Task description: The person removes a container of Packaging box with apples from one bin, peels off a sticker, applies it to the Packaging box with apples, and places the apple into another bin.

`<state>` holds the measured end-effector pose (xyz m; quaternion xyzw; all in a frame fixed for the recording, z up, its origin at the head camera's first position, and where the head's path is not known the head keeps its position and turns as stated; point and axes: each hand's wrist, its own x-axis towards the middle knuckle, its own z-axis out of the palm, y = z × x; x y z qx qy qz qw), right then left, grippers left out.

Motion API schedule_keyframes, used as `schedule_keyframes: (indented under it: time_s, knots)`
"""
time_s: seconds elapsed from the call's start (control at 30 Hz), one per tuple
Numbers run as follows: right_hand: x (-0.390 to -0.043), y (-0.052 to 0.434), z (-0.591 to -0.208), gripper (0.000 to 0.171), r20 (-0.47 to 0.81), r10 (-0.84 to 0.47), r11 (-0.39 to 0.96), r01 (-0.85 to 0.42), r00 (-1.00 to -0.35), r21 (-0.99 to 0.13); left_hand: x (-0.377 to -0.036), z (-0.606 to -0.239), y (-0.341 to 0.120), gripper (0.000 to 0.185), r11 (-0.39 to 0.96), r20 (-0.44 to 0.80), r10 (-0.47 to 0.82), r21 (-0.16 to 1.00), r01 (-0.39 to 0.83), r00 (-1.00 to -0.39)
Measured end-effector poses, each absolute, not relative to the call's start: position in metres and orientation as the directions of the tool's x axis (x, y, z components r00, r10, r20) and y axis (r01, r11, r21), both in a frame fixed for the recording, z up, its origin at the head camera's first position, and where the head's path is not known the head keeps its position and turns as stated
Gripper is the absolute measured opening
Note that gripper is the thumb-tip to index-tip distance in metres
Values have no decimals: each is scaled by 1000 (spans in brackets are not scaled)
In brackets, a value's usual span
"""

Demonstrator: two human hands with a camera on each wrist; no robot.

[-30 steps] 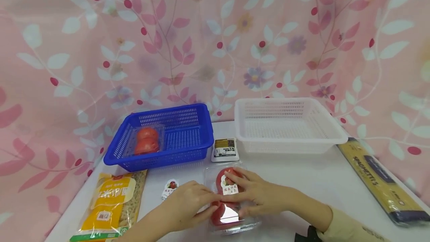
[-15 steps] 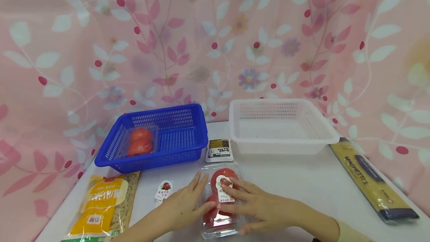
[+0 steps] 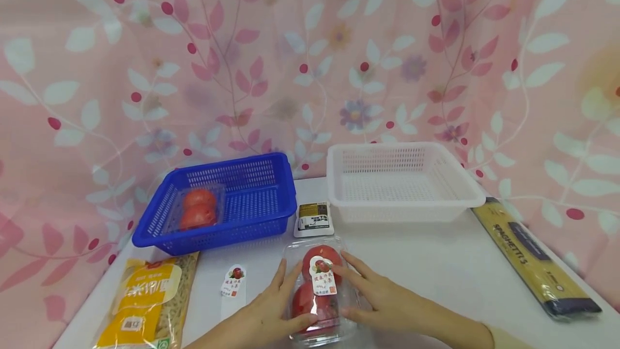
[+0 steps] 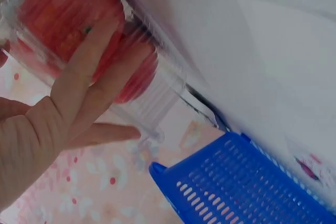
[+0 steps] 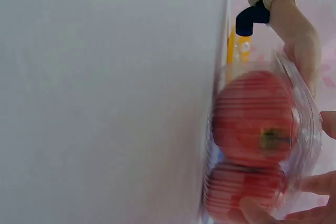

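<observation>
In the head view, a clear plastic box of two red apples lies on the table, a white apple label stuck on its lid. My left hand rests along the left side, fingers straight and spread, thumb over the near part of the lid. From the right, my right hand touches the box, fingertips close to the label. The left wrist view shows the left hand's extended fingers against the box wall. The right wrist view shows the ribbed wall over the apples.
Behind the box lies a small white packet. A blue basket holding another box of apples and a white basket stand at the back. Left are a yellow bag and a label strip; spaghetti is right.
My hands have moved apart from the middle of the lid to the box's two sides, uncovering the label and the apples. The head view has shifted slightly.
</observation>
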<state>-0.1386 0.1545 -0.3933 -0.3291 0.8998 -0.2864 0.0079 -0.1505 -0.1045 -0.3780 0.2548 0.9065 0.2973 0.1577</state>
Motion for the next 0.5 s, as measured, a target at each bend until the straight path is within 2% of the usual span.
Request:
schedule_keyframes:
  time_s: [0.13,0.5]
  knots:
    - [-135,148,-398,69,222,-606,596,-620,-764,-510,-147,-382,-99,98,654,-82,581,639,405,-810]
    - [-136,146,-393,68,239,-553,659,-594,-798,-461,-148,-377,-90,87,669,-46,550,622,407,-834]
